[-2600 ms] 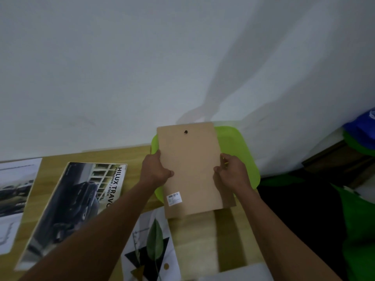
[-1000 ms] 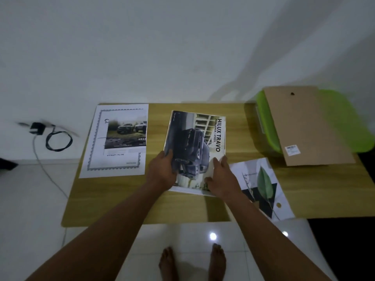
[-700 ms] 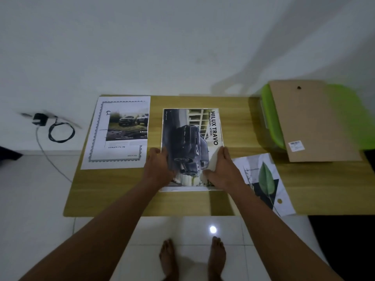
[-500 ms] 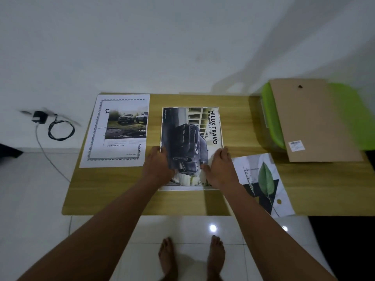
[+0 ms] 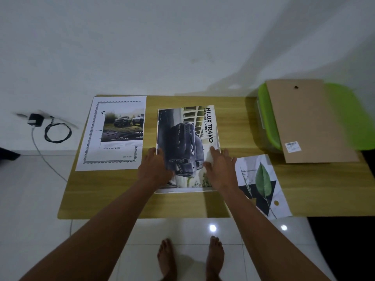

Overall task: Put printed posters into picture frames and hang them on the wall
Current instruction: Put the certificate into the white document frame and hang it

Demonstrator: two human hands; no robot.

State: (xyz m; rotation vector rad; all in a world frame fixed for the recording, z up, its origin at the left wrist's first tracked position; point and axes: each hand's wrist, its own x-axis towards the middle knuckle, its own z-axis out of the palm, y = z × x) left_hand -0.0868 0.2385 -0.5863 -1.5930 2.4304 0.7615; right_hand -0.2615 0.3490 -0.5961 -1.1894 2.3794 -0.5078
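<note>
1. Head view: both hands have left the brown backing board [image 5: 310, 118], which now lies on the green lidded container [image 5: 349, 118] at the far right. They have come to the car poster [image 5: 186, 138], now squared up in the middle of the wooden table [image 5: 233, 126].
2. The left hand [image 5: 155, 169] lies flat on the poster's near left edge, and the right hand [image 5: 220, 171] lies flat on its near right edge. The fingers of both are straight and pressing down, gripping nothing.
3. Three printed sheets lie on the table. The car poster, lettered "HILUX TRAVO", is in the centre. A bordered truck print [image 5: 113, 132] lies to its left and apart from it. A leaf poster [image 5: 261, 183] lies near right, and the right forearm crosses its near left corner.
4. A white edge [image 5: 182, 191] shows under the car poster's near end; what it belongs to cannot be told.
5. There is one backing board, with a small dark hanger near its far end and a barcode label near its near end.
6. On the white wall [image 5: 182, 47] to the left hang one charger [image 5: 35, 119] and one looped cable [image 5: 57, 131]. Two bare feet [image 5: 190, 258] stand on the tiled floor [image 5: 30, 199] just near the table.
</note>
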